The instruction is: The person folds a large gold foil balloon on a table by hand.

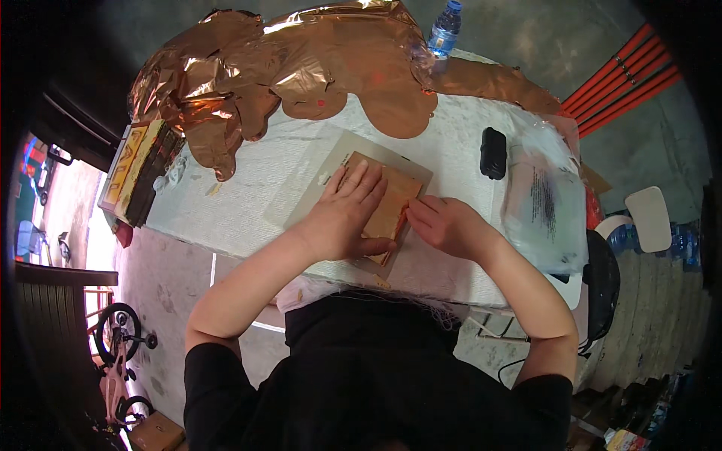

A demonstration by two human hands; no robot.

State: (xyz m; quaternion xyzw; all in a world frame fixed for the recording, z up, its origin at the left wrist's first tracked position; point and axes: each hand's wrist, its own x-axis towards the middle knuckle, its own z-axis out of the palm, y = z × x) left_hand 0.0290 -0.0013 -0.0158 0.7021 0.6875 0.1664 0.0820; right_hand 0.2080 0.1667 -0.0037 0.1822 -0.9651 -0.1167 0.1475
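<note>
- A flat rectangular panel with a coppery-brown surface point(398, 192) is held down beneath the left hand point(342, 207), and its right edge is met by the right fingertips.
- The left fingers are laid flat and slightly parted across the panel, with the thumb stretched towards its near end.
- The fingers of the right hand point(447, 223) are drawn together at a reddish strip along that edge; whether anything is pinched between them cannot be told.
- Under the panel, a larger grey board point(348, 144) is seen beyond the left fingertips.
- Both are supported by a table covered in white textured cloth point(248, 161).
- To the right of the right fingers, an oblong black case point(493, 152) and clear printed plastic bags point(547, 225) are laid.
- Beyond both hands' fingers, crumpled shiny copper-coloured foil point(301, 45) is spread, with a blue-capped clear bottle point(444, 31) beside it.
- Well left of the left fingers, a yellow-and-brown stack point(128, 169) is placed.
</note>
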